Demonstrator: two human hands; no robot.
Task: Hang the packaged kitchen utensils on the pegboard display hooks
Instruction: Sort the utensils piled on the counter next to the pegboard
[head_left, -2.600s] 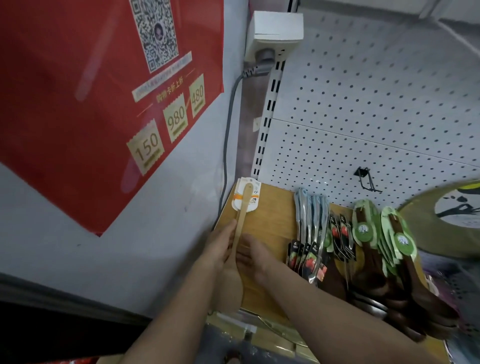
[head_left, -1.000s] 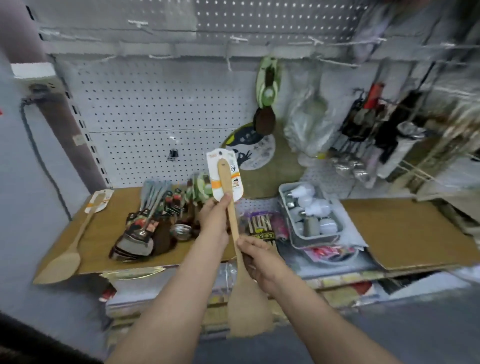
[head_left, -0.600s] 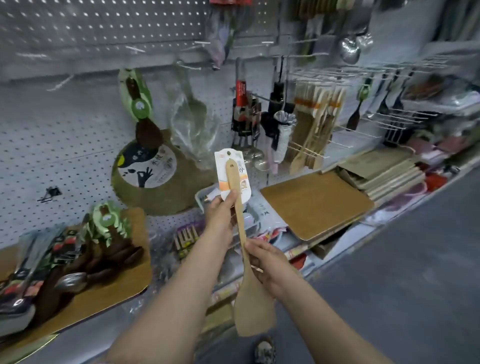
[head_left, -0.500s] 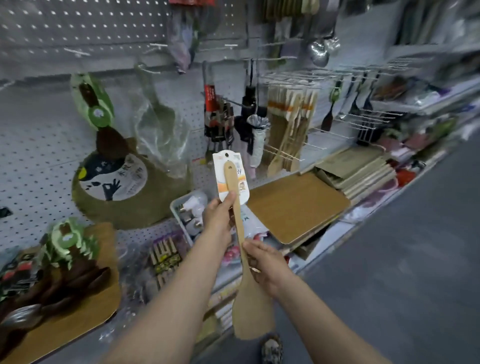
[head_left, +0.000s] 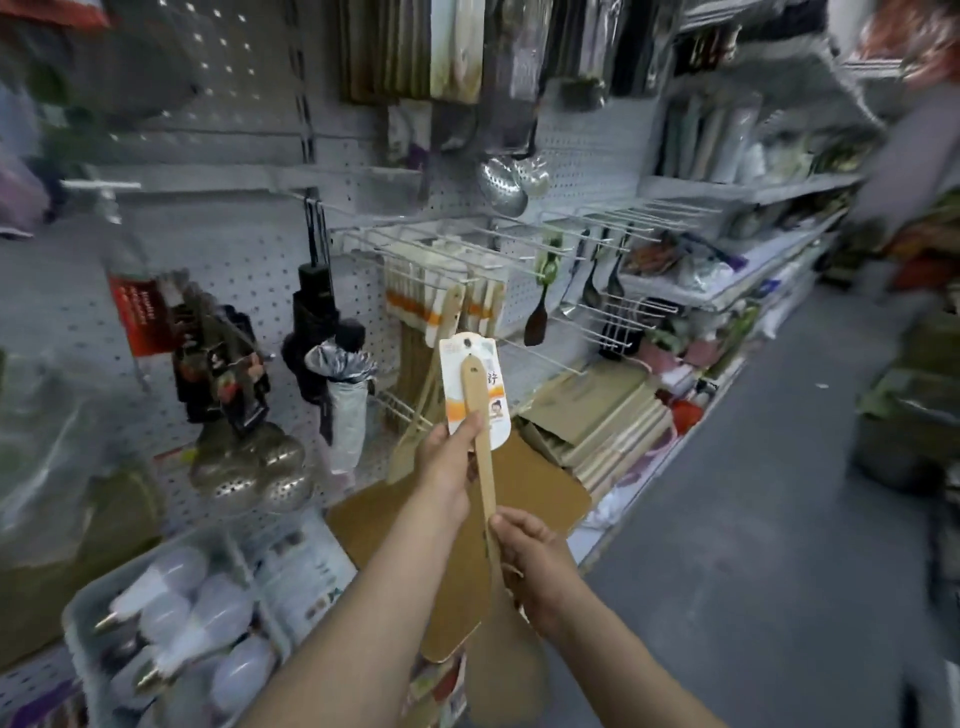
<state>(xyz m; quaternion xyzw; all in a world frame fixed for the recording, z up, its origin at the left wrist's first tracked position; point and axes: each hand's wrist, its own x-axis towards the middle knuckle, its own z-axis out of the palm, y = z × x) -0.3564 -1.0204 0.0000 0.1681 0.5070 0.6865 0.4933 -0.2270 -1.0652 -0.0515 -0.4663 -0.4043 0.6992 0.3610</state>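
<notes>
I hold a packaged wooden spatula (head_left: 482, 441) upright in front of me. Its white and orange card (head_left: 470, 364) has a hang hole at the top. My left hand (head_left: 447, 467) pinches the bottom of the card and the handle. My right hand (head_left: 535, 561) grips the handle lower down, just above the blade. Behind the card, several identical wooden spatulas (head_left: 441, 317) hang from a white peg hook on the pegboard (head_left: 249, 249). The card's top is a little below and in front of those hooks.
Bare white wire hooks (head_left: 597, 223) stick out to the right. Steel skimmers (head_left: 506, 179) hang above, black utensils (head_left: 537, 317) to the right. Wooden cutting boards (head_left: 597, 410) lie on the shelf below. A tray of light bulbs (head_left: 171, 618) sits at lower left. The aisle floor (head_left: 753, 493) lies to the right.
My view has swung right along the shelf, from the far-left board to the hanging wooden spatulas. Both hands keep the same hold on the spatula, now closer to those hooks.
</notes>
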